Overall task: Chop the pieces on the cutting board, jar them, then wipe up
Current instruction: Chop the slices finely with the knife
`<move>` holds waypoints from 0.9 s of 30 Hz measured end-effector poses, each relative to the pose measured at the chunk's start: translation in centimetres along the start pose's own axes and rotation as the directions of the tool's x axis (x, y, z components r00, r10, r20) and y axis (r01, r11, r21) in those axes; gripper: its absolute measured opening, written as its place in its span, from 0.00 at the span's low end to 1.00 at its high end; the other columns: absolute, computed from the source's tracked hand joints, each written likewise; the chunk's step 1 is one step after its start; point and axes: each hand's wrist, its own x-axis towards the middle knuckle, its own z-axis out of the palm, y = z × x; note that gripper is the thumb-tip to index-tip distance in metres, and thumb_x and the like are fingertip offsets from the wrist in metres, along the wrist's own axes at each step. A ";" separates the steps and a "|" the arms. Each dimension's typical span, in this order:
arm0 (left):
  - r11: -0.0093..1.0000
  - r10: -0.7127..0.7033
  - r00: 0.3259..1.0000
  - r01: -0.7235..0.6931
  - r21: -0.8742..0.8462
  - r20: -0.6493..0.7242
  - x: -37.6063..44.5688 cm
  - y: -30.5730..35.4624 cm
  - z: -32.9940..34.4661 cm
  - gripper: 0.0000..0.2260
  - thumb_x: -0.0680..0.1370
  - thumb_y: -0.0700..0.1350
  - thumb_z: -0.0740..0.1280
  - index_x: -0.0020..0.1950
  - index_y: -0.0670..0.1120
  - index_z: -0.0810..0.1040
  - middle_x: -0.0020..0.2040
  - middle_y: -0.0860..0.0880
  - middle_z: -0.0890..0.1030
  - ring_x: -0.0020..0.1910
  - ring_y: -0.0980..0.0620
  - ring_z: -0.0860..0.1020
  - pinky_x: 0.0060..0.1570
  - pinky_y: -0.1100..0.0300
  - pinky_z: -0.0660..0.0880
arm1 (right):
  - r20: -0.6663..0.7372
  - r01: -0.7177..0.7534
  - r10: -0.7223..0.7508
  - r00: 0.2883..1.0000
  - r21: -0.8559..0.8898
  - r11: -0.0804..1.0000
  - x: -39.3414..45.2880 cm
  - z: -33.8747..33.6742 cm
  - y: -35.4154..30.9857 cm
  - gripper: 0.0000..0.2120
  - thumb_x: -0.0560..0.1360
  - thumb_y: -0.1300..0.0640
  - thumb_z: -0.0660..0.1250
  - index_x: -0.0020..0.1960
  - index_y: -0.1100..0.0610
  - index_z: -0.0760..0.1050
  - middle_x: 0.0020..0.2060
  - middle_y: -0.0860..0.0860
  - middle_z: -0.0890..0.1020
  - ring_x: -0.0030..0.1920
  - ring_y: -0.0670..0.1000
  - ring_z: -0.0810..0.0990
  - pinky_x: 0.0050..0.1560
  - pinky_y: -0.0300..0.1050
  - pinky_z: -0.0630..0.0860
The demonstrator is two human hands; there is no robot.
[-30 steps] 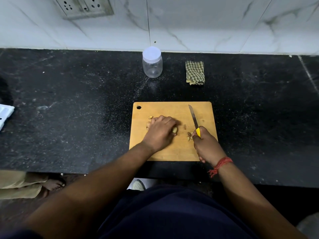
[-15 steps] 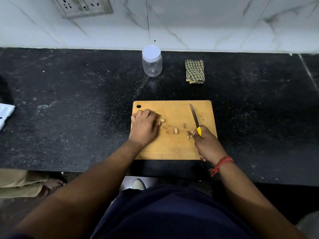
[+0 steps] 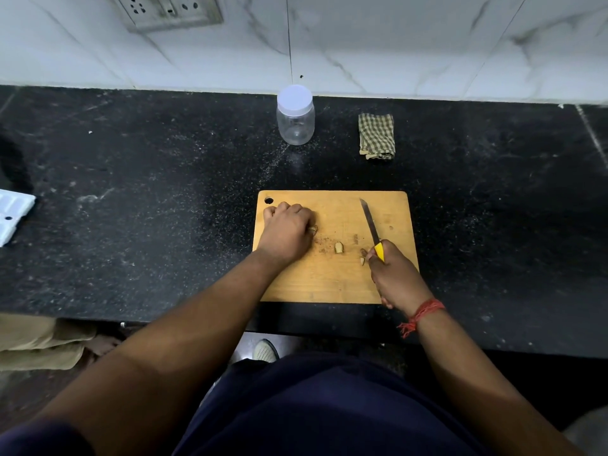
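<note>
A wooden cutting board (image 3: 329, 281) lies on the black counter in front of me. My left hand (image 3: 287, 232) rests curled on the board's left part, fingers closed over small pale pieces; one piece (image 3: 313, 230) shows at its thumb side. Another pale piece (image 3: 339, 247) lies alone mid-board, and two more (image 3: 363, 256) sit by my right hand (image 3: 394, 278). That hand grips a yellow-handled knife (image 3: 370, 222), blade pointing away. A clear jar (image 3: 295, 115) with a white lid stands at the back. A folded checked cloth (image 3: 376, 136) lies to its right.
The black counter (image 3: 148, 209) ends in a front edge just below the board. A white object (image 3: 11, 215) sits at the far left edge. A marble wall with a socket plate (image 3: 167, 9) rises behind. A person's foot and trouser leg (image 3: 49, 343) show at lower left.
My left hand has slid from the board's middle to its upper left, dragging pieces along and uncovering one piece and crumbs mid-board. My right hand and the knife have stayed put.
</note>
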 end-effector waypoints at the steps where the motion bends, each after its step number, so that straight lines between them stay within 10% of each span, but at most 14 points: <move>1: 1.000 0.003 1.000 -0.003 -0.019 -0.007 0.0 0.0 -0.1 0.02 0.79 0.46 0.66 0.50 0.52 0.78 0.50 0.54 0.80 0.54 0.48 0.73 0.58 0.49 0.59 | -0.004 0.000 0.000 1.000 -0.003 1.000 0.0 -0.1 0.0 0.08 0.84 0.51 0.54 0.53 0.53 0.69 0.33 0.47 0.74 0.23 0.48 0.72 0.21 0.39 0.68; 15: 0.979 0.156 0.977 -0.173 -0.110 -0.142 -1.9 4.2 2.1 0.07 0.78 0.47 0.70 0.55 0.49 0.81 0.50 0.51 0.83 0.50 0.46 0.79 0.55 0.49 0.62 | -0.022 0.024 -0.024 0.999 0.002 1.000 0.4 -0.3 0.7 0.07 0.83 0.51 0.55 0.52 0.52 0.68 0.31 0.51 0.75 0.22 0.52 0.72 0.21 0.44 0.71; 27: 0.968 0.147 0.980 -0.115 -0.221 0.132 0.6 3.3 1.0 0.10 0.82 0.46 0.66 0.59 0.57 0.84 0.61 0.59 0.82 0.62 0.53 0.74 0.60 0.51 0.63 | -0.014 0.023 -0.023 1.000 0.053 0.998 0.5 -0.5 1.5 0.06 0.83 0.51 0.56 0.50 0.51 0.67 0.31 0.54 0.74 0.21 0.51 0.70 0.22 0.43 0.70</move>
